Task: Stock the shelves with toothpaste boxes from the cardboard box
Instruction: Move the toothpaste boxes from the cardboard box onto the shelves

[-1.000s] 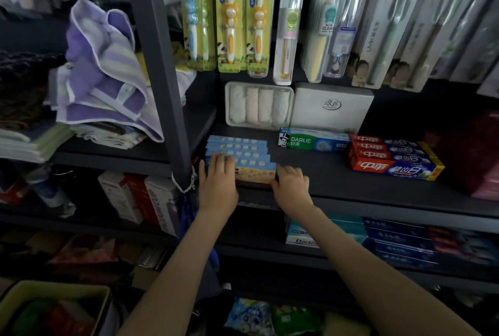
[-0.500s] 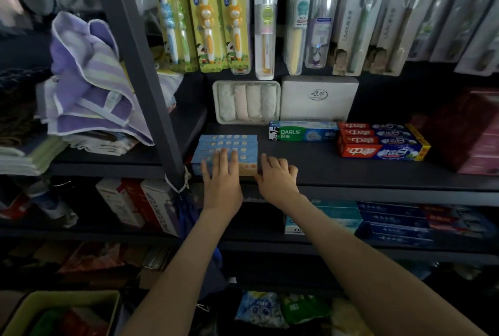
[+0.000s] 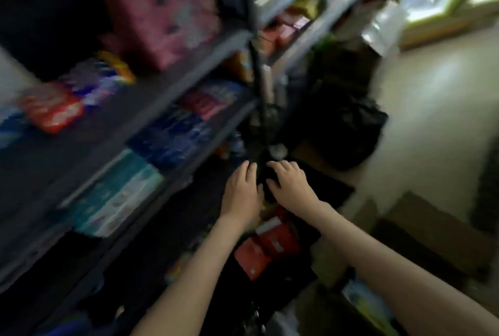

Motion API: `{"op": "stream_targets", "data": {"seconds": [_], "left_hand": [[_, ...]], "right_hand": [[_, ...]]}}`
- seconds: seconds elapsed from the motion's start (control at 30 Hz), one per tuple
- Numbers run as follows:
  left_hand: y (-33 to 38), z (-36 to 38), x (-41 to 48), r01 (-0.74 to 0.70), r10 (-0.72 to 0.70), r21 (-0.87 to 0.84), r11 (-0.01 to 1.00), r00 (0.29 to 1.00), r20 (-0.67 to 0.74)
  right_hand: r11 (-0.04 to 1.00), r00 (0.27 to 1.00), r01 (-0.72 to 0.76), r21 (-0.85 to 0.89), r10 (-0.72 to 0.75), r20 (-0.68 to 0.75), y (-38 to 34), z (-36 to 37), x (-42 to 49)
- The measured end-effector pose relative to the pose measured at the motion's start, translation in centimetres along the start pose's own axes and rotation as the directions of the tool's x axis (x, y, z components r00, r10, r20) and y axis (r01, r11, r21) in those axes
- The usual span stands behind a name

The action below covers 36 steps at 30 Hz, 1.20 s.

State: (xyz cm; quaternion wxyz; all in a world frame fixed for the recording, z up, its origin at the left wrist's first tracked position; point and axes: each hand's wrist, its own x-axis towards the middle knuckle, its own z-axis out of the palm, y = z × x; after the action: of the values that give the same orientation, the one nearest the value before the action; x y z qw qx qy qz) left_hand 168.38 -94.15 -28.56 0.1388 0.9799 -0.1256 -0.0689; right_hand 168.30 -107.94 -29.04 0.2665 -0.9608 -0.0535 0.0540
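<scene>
The whole view is smeared by motion, so only coarse shapes read. A dark metal shelving unit (image 3: pixel 186 68) fills the left and centre, its shelves running on a diagonal from lower left to upper right. A pale floor (image 3: pixel 432 119) opens across the right. At lower right lies a brown flap-like shape (image 3: pixel 426 230) that is probably the cardboard box, though its opening and contents cannot be made out. A black bag (image 3: pixel 348 125) slumps at the foot of the shelving, centre right, and a pink pack (image 3: pixel 162 11) sits on the top shelf at upper centre. On a lower shelf, left of centre, a block of teal-and-white toothpaste boxes (image 3: pixel 116 200) lies with its long axis along the shelf's diagonal, and darker blue boxes (image 3: pixel 172 133) are just beyond it. Red packets (image 3: pixel 270 246) lie low between the forearms. The left hand (image 3: pixel 240 195) and right hand (image 3: pixel 291 187) hover side by side, palms down, at the frame's centre. Their fingers are loosely extended and seem to hold nothing. The brown shape lies down and right of both hands, nearer the right one. The open floor gives room that way, while the shelf edge crowds the left.
</scene>
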Motion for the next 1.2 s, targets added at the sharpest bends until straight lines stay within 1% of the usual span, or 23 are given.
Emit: {"op": "stream_targets", "data": {"seconds": [0.07,0.13,0.2,0.27,0.33,0.4,0.47,0.5,0.6,0.7,0.77,0.83,0.9,1.0,1.1,1.2], "left_hand": [[5.1,5.7,1.7,-0.092,0.097,-0.038,0.995,0.983,0.158],[9.5,12.6,2.3,-0.177,0.191,-0.072,0.981,0.938,0.289],[13.0,19.7,2.0,-0.266,0.272,-0.073,0.961,0.871,0.409],[15.7,27.0,1.0,-0.327,0.322,-0.083,0.941,0.795,0.515],[17.5,33.8,-0.3,-0.365,0.345,-0.091,0.927,0.732,0.588],[18.4,39.6,-1.7,-0.369,0.340,-0.100,0.924,0.673,0.656],[18.6,44.1,-3.1,-0.383,0.342,-0.111,0.917,0.612,0.713],[18.5,45.7,-3.8,-0.391,0.343,-0.118,0.913,0.579,0.740],[17.8,48.9,-5.7,-0.422,0.334,-0.117,0.899,0.490,0.805],[16.7,50.4,-6.8,-0.429,0.280,-0.086,0.899,0.413,0.867],[16.1,51.0,-6.9,-0.425,0.234,-0.063,0.903,0.362,0.902],[15.8,51.5,-6.8,-0.458,0.219,-0.048,0.887,0.327,0.920],[15.6,52.2,-6.8,-0.508,0.217,-0.031,0.861,0.310,0.926],[15.6,53.6,-7.0,-0.576,0.219,0.002,0.817,0.313,0.924],[15.6,55.3,-7.4,-0.661,0.244,0.016,0.751,0.300,0.922],[15.5,57.1,-7.5,-0.693,0.252,0.024,0.721,0.294,0.922]], "right_hand": [[0.977,0.977,-0.213,0.016,0.213,0.030,8.7,0.8,-4.0],[0.916,0.910,-0.401,0.010,0.397,0.122,16.9,3.2,-9.3],[0.823,0.797,-0.567,0.006,0.547,0.254,23.5,7.2,-15.2],[0.697,0.657,-0.717,0.006,0.672,0.343,28.9,12.0,-21.1],[0.587,0.545,-0.809,0.003,0.750,0.375,33.2,16.6,-25.8],[0.487,0.452,-0.873,0.006,0.806,0.381,36.4,20.7,-29.2],[0.420,0.390,-0.907,0.010,0.833,0.391,38.5,24.2,-31.3],[0.403,0.371,-0.915,0.007,0.837,0.403,39.3,25.7,-32.1],[0.379,0.333,-0.925,0.005,0.807,0.487,40.6,29.0,-33.7],[0.427,0.333,-0.904,-0.005,0.710,0.620,41.3,30.9,-34.4],[0.447,0.334,-0.895,-0.003,0.672,0.661,41.8,31.6,-34.7],[0.451,0.330,-0.892,-0.001,0.655,0.680,42.1,32.2,-35.1],[0.451,0.328,-0.893,-0.003,0.653,0.683,42.3,32.7,-35.5],[0.430,0.326,-0.903,0.007,0.674,0.663,42.3,33.5,-36.1],[0.442,0.348,-0.897,0.006,0.698,0.626,42.4,34.7,-36.3],[0.454,0.352,-0.891,0.007,0.681,0.642,42.9,36.1,-36.0]]}}
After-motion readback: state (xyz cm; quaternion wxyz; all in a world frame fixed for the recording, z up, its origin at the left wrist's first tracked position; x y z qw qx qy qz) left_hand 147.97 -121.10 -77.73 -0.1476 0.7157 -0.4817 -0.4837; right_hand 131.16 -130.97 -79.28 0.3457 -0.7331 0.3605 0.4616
